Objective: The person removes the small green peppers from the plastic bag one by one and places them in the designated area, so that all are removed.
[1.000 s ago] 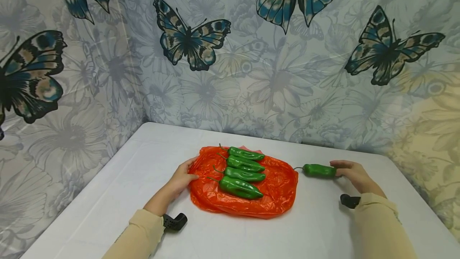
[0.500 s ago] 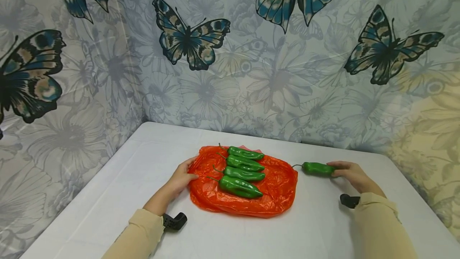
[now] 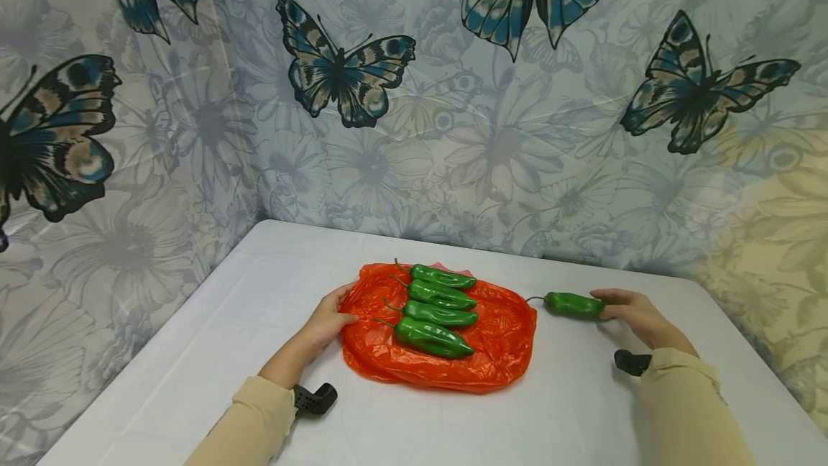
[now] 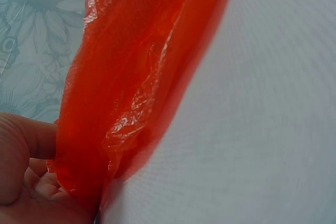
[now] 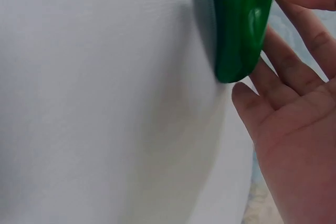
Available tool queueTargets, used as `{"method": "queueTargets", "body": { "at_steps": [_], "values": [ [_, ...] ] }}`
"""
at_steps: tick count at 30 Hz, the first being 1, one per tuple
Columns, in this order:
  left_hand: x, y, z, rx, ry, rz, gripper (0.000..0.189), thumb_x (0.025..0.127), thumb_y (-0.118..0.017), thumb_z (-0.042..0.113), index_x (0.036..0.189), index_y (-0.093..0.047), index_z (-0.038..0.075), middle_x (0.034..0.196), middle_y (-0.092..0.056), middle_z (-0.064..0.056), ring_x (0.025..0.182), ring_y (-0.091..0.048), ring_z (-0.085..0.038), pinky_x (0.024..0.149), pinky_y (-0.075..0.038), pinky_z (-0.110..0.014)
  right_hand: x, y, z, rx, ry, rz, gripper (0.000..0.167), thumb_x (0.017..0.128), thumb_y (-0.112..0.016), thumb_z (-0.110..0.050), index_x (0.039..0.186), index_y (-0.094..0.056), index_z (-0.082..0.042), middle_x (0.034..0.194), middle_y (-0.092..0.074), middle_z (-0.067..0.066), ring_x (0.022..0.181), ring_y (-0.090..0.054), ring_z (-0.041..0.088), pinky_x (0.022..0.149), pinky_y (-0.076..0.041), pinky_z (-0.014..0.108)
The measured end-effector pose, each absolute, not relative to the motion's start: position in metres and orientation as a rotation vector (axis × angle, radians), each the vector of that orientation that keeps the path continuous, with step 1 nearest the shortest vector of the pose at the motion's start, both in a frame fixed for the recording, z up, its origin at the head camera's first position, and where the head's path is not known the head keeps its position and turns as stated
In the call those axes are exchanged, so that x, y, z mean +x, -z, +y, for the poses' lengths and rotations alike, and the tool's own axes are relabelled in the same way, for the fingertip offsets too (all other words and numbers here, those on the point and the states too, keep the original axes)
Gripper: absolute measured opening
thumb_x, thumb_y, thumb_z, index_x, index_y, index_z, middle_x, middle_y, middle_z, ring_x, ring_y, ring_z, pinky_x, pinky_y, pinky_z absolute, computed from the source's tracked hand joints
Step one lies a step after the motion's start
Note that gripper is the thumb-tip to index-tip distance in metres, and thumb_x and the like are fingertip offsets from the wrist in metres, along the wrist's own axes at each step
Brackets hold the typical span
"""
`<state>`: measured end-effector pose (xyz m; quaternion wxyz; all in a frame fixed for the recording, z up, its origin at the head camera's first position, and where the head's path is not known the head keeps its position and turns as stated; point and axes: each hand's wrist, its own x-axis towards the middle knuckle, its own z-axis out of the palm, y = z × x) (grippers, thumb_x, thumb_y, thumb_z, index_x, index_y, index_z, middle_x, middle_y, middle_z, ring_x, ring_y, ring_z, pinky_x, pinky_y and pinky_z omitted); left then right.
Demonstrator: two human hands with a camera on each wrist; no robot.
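Several green peppers (image 3: 438, 295) lie in a row, stems to the left, on a flattened orange-red plastic bag (image 3: 501, 322). My left hand (image 3: 325, 322) grips the bag's left edge; in the left wrist view the thumb lies over the plastic (image 4: 105, 103) and the other fingers are partly hidden behind it. To the right of the bag lies a single green pepper (image 3: 572, 305), its thin stem pointing at the bag. My right hand (image 3: 637, 316) pinches this pepper's tip end. In the right wrist view the thumb touches the pepper (image 5: 241, 30), with fingers behind it.
Everything lies on a white-covered table (image 3: 272, 286). Its back edge meets a floral cloth wall (image 3: 511, 157) with printed butterflies. A black camera mount (image 3: 315, 399) sits at the left wrist, and another black mount (image 3: 632, 362) at the right.
The single pepper and my right hand have shifted only very slightly. My left hand, the bag and the row of peppers look the same.
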<state>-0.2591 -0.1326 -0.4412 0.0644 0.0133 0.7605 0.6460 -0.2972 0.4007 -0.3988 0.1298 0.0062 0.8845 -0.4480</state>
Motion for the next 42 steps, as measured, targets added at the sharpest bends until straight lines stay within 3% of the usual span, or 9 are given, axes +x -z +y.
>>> {"method": "queueTargets", "body": {
  "at_steps": [9, 17, 20, 25, 27, 31, 34, 37, 42],
  "values": [
    [-0.257, 0.441, -0.131, 0.041, -1.948, 2.293, 0.067, 0.080, -0.048, -0.015, 0.143, -0.032, 0.001, 0.148, -0.032, -0.022, 0.136, -0.032, -0.036, 0.109, -0.033, -0.048, -0.296, 0.390, 0.402, 0.026, 1.319, 2.654, 0.074, 0.090, -0.058, -0.034, 0.143, -0.026, 0.007, 0.148, -0.023, 0.031, 0.135, -0.017, 0.048, 0.105, -0.018, 0.066],
    [-0.259, 0.442, -0.132, 0.026, -1.942, 2.301, 0.068, 0.080, -0.049, -0.015, 0.143, -0.032, 0.001, 0.148, -0.032, -0.021, 0.136, -0.032, -0.035, 0.108, -0.035, -0.047, -0.293, 0.383, 0.408, 0.096, 1.446, 2.622, 0.082, 0.087, -0.059, -0.045, 0.147, -0.022, -0.004, 0.155, -0.016, 0.018, 0.139, -0.008, 0.044, 0.111, -0.014, 0.060],
    [-0.259, 0.441, -0.132, 0.023, -1.934, 2.309, 0.067, 0.080, -0.049, -0.014, 0.143, -0.032, 0.002, 0.148, -0.032, -0.021, 0.136, -0.032, -0.035, 0.108, -0.034, -0.047, -0.293, 0.379, 0.406, 0.106, 1.479, 2.616, 0.080, 0.087, -0.058, -0.047, 0.148, -0.023, -0.009, 0.152, -0.027, 0.000, 0.141, -0.007, 0.041, 0.113, -0.014, 0.057],
    [-0.259, 0.440, -0.134, 0.006, -1.909, 2.328, 0.066, 0.081, -0.050, -0.013, 0.143, -0.032, 0.002, 0.148, -0.033, -0.022, 0.135, -0.033, -0.036, 0.108, -0.034, -0.048, -0.290, 0.365, 0.398, 0.033, 1.991, 2.309, 0.036, 0.092, -0.057, -0.028, 0.127, -0.051, -0.031, 0.117, -0.048, -0.028, 0.145, -0.009, 0.010, 0.118, 0.000, 0.039],
    [-0.259, 0.440, -0.134, 0.001, -1.908, 2.325, 0.066, 0.081, -0.050, -0.013, 0.143, -0.032, 0.002, 0.147, -0.033, -0.022, 0.135, -0.033, -0.036, 0.109, -0.034, -0.048, -0.289, 0.357, 0.393, -0.027, 2.255, 2.075, 0.025, 0.093, -0.055, -0.016, 0.112, -0.060, -0.031, 0.107, -0.055, -0.030, 0.142, -0.008, -0.001, 0.116, 0.009, 0.031],
    [-0.259, 0.439, -0.135, 0.005, -1.909, 2.324, 0.066, 0.082, -0.049, -0.013, 0.144, -0.031, 0.002, 0.148, -0.032, -0.022, 0.135, -0.033, -0.036, 0.109, -0.034, -0.048, -0.287, 0.342, 0.380, -0.123, 2.483, 1.764, 0.029, 0.093, -0.049, -0.003, 0.104, -0.065, -0.025, 0.104, -0.064, -0.020, 0.141, 0.000, -0.002, 0.112, 0.016, 0.025],
    [-0.260, 0.439, -0.135, 0.012, -1.919, 2.319, 0.067, 0.081, -0.049, -0.013, 0.144, -0.031, 0.002, 0.148, -0.032, -0.021, 0.136, -0.033, -0.036, 0.109, -0.034, -0.047, -0.284, 0.335, 0.372, -0.162, 2.475, 1.703, 0.031, 0.093, -0.048, -0.001, 0.106, -0.065, -0.024, 0.105, -0.065, -0.017, 0.135, -0.022, -0.007, 0.112, 0.017, 0.026],
    [-0.260, 0.439, -0.134, 0.020, -1.908, 2.320, 0.066, 0.082, -0.049, -0.012, 0.144, -0.031, 0.002, 0.148, -0.032, -0.021, 0.135, -0.034, -0.036, 0.108, -0.035, -0.047, -0.281, 0.331, 0.366, -0.208, 2.435, 1.702, 0.032, 0.094, -0.047, -0.001, 0.109, -0.063, -0.023, 0.107, -0.064, -0.016, 0.115, -0.044, -0.002, 0.113, 0.018, 0.029],
    [-0.260, 0.440, -0.133, 0.017, -1.900, 2.322, 0.065, 0.083, -0.049, -0.012, 0.144, -0.031, 0.002, 0.148, -0.033, -0.021, 0.134, -0.034, -0.035, 0.108, -0.035, -0.047, -0.278, 0.327, 0.358, -0.271, 2.394, 1.729, 0.034, 0.094, -0.046, 0.000, 0.113, -0.062, -0.023, 0.109, -0.064, -0.014, 0.100, -0.055, -0.004, 0.112, 0.019, 0.032]
  ]
}}
